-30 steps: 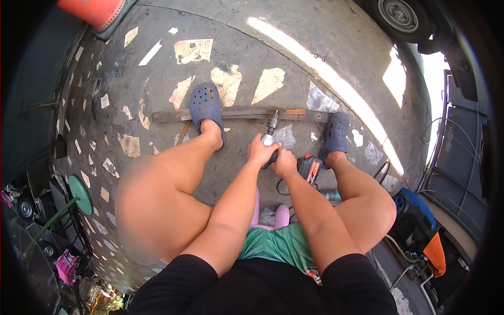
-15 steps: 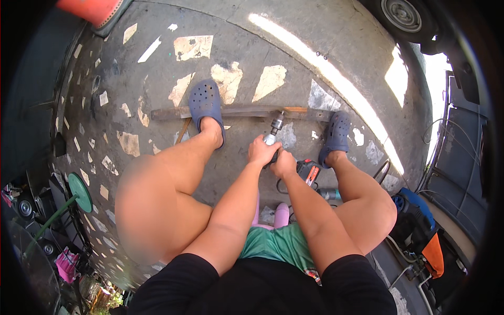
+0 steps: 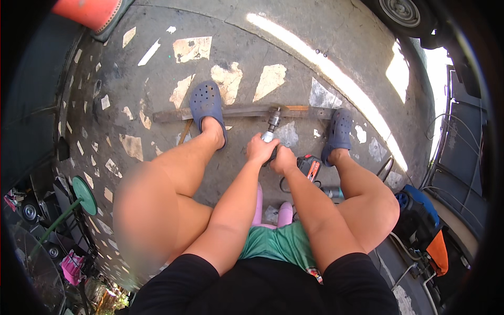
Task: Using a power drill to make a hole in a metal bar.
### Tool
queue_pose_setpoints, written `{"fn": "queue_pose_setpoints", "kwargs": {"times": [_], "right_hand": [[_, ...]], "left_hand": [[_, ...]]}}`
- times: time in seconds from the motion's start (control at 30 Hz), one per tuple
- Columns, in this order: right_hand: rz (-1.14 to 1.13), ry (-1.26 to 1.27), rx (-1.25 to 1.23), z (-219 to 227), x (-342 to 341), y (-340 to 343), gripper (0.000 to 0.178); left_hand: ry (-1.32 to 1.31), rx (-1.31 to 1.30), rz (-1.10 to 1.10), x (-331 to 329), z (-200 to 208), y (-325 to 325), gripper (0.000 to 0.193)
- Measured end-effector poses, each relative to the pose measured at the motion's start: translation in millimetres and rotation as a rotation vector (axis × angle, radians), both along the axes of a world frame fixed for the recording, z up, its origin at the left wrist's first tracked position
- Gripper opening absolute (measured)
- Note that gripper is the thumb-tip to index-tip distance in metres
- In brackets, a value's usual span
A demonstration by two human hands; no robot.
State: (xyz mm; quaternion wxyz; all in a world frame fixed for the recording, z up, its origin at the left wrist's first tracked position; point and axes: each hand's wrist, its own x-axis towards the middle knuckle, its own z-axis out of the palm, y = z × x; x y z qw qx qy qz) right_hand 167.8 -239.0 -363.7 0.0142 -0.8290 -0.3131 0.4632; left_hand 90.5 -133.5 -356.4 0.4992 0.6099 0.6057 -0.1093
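Grey concrete ground, patched with pale irregular blotches, spreads wide and bare beyond and to the left of the work, with a bright band of sunlight cutting across it on the right. On it lies a long, thin, rusty brown metal bar, running left to right. A blue perforated clog on the left foot presses down on the bar's left part, and a second blue clog stands at its right end.

Between the feet, a cordless power drill with a silvery chuck points at the bar's middle, its tip meeting the bar. The left hand is wrapped closed round the drill's front body just behind the chuck. The right hand is closed round the rear grip, touching the left hand. Both forearms reach forward from the lower edge, converging, elbows bent between the spread knees.

Just right of the right hand sits a red and black battery-like block. A pink plastic stool shows under the person. Room tightens at the rims: an orange cone-like shape at top left, a green round disc on a stem at lower left, a vehicle wheel at top right, and a blue container with cables close by the right knee.
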Motion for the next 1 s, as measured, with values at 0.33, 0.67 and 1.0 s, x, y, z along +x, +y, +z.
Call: {"fn": "queue_pose_setpoints", "kwargs": {"times": [0.33, 0.67, 1.0], "right_hand": [[0.062, -0.004, -0.006, -3.0, -12.5, 5.1, 0.046], [0.163, 0.013, -0.026, -6.2, -3.9, -2.8, 0.038], [-0.062, -0.028, -0.018, 12.9, 13.8, -5.3, 0.047]], "left_hand": [[0.032, -0.013, 0.054, -14.6, 9.7, 3.9, 0.069], [0.024, 0.054, 0.136, -14.1, 4.2, -13.4, 0.064], [-0.007, 0.037, -0.008, 21.5, 9.3, -4.9, 0.078]]}}
